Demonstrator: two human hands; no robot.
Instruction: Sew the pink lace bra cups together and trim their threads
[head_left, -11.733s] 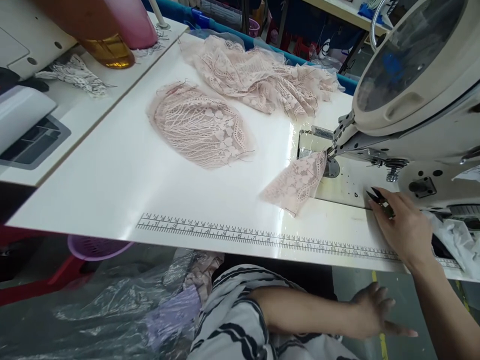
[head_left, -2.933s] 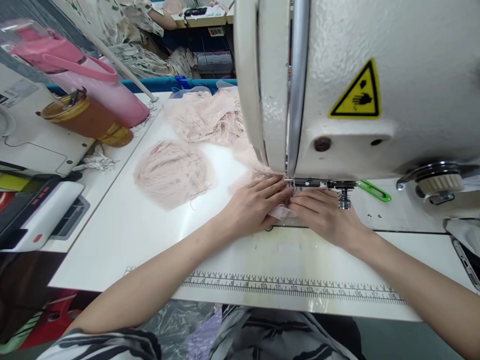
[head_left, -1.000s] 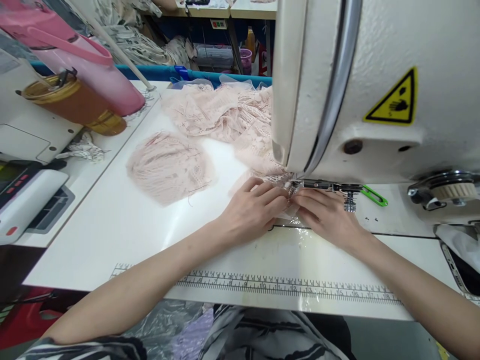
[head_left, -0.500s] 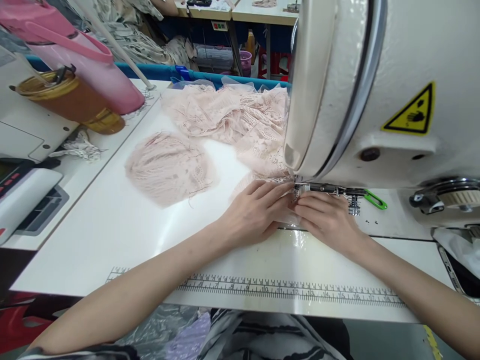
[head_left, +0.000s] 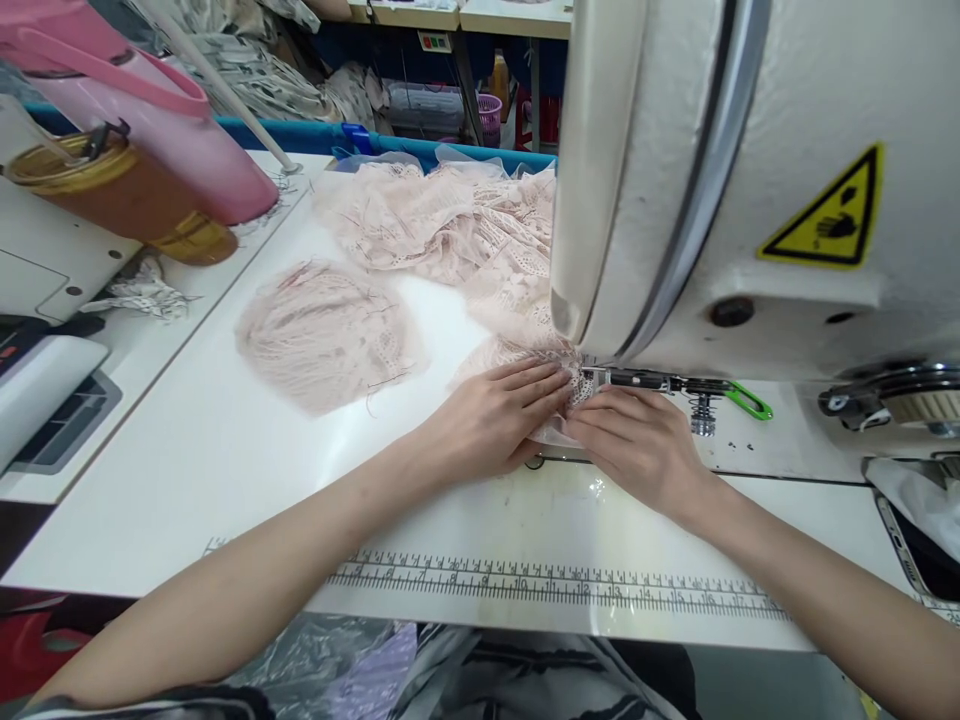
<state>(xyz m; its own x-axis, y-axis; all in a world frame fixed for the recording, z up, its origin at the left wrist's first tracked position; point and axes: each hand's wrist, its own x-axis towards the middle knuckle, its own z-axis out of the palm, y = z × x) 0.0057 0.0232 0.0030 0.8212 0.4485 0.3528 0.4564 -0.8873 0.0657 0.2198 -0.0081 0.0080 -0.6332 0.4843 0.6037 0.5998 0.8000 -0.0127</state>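
Both my hands lie on a small piece of pink lace [head_left: 564, 385] at the foot of the white sewing machine [head_left: 757, 170]. My left hand [head_left: 499, 418] rests flat on the lace, fingers stretched toward the presser foot [head_left: 600, 377]. My right hand [head_left: 637, 445] presses the lace from the right, fingers extended and close together. The fingertips of both hands nearly meet just before the foot. Most of the lace piece is hidden under my hands.
A rounded pink lace piece [head_left: 326, 335] lies to the left, and a heap of pink lace [head_left: 442, 225] behind it. A pink jug [head_left: 150, 130] and an amber cup [head_left: 112, 195] stand at far left. A green-handled tool [head_left: 739, 398] lies behind the machine foot. A printed ruler [head_left: 540, 582] runs along the table's front edge.
My view has shifted slightly. Both hands stay on the lace at the presser foot, having crept a little to the left with the fabric.
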